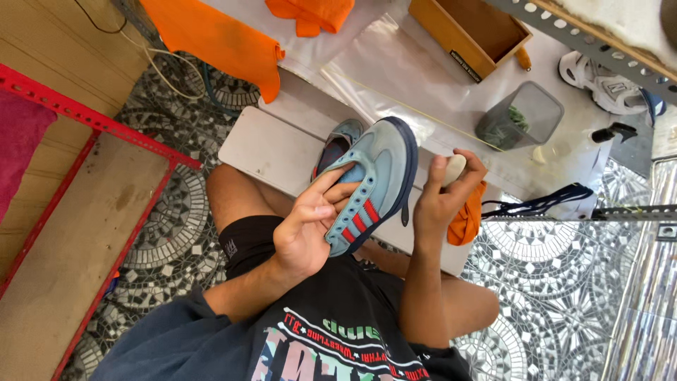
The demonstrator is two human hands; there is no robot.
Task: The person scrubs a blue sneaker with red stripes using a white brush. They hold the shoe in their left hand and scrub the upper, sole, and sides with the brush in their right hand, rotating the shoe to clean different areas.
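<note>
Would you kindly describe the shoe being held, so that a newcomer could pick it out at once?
Start at the white bench across the seated person's knees. Just above its near edge, the left hand holds up a grey-blue sneaker, fingers tucked inside it. Unlike the second shoe lying behind it on the bench, it is lifted and shows red side stripes and a dark navy sole edge.

- We see a floor (564,296) of grey-and-white mosaic tiles in round patterns, brightly lit.
- At the left of the frame runs a red metal shelf frame (84,116) with a wooden board (63,247).
- A grey perforated metal rail (599,46) crosses the upper right.
</note>
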